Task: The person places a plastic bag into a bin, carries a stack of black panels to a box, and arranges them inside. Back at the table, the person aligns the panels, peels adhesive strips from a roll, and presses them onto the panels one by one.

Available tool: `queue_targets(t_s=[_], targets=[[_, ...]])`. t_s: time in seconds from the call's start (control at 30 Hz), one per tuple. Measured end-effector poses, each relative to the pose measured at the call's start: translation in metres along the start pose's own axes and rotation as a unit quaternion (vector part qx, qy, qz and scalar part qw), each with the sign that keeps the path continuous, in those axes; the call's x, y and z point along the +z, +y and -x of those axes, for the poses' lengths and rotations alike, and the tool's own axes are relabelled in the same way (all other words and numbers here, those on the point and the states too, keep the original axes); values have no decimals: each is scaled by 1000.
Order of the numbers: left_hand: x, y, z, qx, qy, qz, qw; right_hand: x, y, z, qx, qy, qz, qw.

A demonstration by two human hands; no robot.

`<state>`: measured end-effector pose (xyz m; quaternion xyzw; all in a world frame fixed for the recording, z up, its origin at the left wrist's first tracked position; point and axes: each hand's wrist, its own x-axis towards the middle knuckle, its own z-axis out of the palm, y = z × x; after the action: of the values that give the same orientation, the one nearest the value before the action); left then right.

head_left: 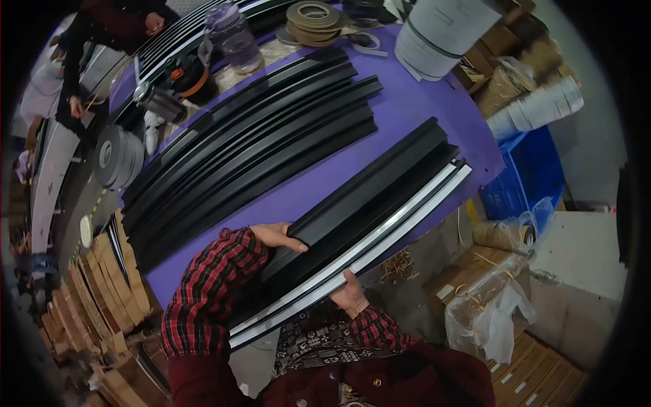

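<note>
My left hand (279, 237) is closed on the near end of a black strip (369, 186), its thumb on top and its other fingers mostly hidden. My right hand (350, 296) grips the outer edge of a silver-white strip (407, 227) from the near side, thumb up. Black and silver-white strips lie side by side, slanting from lower left to upper right across the near edge of the purple table (475, 129). Farther back on the table, several black strips (251, 129) lie in a curved row.
Behind the strips stand tape rolls (312, 20), a clear jug (234, 41) and a white bucket (444, 41). A blue bin (525, 173) and plastic-covered boxes (475, 298) are at the right. Cardboard (102, 278) is stacked lower left. Another person's hand (154, 24) shows at upper left.
</note>
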<state>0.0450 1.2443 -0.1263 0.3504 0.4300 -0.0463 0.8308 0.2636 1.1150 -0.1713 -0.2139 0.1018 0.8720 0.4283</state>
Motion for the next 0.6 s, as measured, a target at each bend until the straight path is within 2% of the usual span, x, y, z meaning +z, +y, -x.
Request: queue_targets(t_s=[0.07, 0.13, 0.17, 0.2, 0.23, 0.27, 0.33, 0.37, 0.4, 0.43, 0.47, 0.5, 0.53, 0.6], targets=[[20, -12, 0, 215, 79, -88, 969, 14, -2, 12, -2, 29, 32, 999], [33, -29, -4, 214, 31, -44, 975, 20, 3, 25, -41, 102, 97, 989], [34, -47, -14, 180, 21, -39, 983, 25, 5, 32, -48, 87, 130, 986], [55, -31, 20, 188, 23, -14, 982, 32, 8, 39, -39, 94, 159, 982], [58, -48, 17, 205, 29, -1, 978, 30, 11, 47, -14, 65, 149, 987], [59, -72, 5, 211, 38, -2, 977, 41, 18, 53, -30, 54, 205, 977], [88, -97, 42, 282, 58, 48, 956, 47, 42, 70, 27, 42, 204, 978], [95, -119, 47, 307, 80, 37, 948, 50, 53, 78, 11, 21, 263, 965], [111, -133, 78, 292, 97, 39, 951, 57, 68, 91, 26, 22, 298, 954], [131, -147, 109, 277, 111, 39, 954, 70, 92, 105, 62, -29, 316, 946], [147, -176, 122, 288, 149, 50, 945, 68, 110, 119, 64, -34, 360, 930], [163, -208, 130, 339, 153, 77, 925, 78, 140, 139, 71, -13, 381, 922], [174, -245, 145, 388, 158, 98, 903, 67, 162, 145, 115, -48, 380, 917], [230, -313, 203, 411, 239, 105, 873, 69, 227, 182, 183, -79, 425, 883]])
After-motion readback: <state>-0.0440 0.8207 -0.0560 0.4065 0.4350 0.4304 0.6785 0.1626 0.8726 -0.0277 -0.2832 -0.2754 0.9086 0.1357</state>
